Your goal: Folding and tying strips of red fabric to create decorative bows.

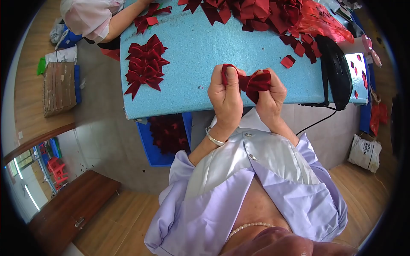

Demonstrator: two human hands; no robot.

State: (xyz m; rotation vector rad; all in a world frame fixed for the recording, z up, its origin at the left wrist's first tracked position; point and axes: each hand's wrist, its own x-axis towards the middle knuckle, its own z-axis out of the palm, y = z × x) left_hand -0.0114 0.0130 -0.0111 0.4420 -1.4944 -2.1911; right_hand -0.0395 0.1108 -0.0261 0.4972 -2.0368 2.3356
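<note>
Over the near edge of the light blue table [192, 51], I hold one dark red velvet bow [254, 83] in both hands. My left hand [227, 91] pinches its left loop, thumb on top. My right hand [273, 94] has its fingers closed around the right loop. The far side of the bow is partly hidden by my fingers. A stack of finished-looking red bows [146, 66] lies on the table to the left. At the far side is a big heap of red bows and ribbon pieces [256, 15].
Small red squares [288, 62] are scattered at the right, near a red plastic bag [324, 23] and a black bag [335, 72] with a strap. A blue bin [156, 154] of red pieces stands below the table. Another person's arm [128, 19] reaches in at the far left.
</note>
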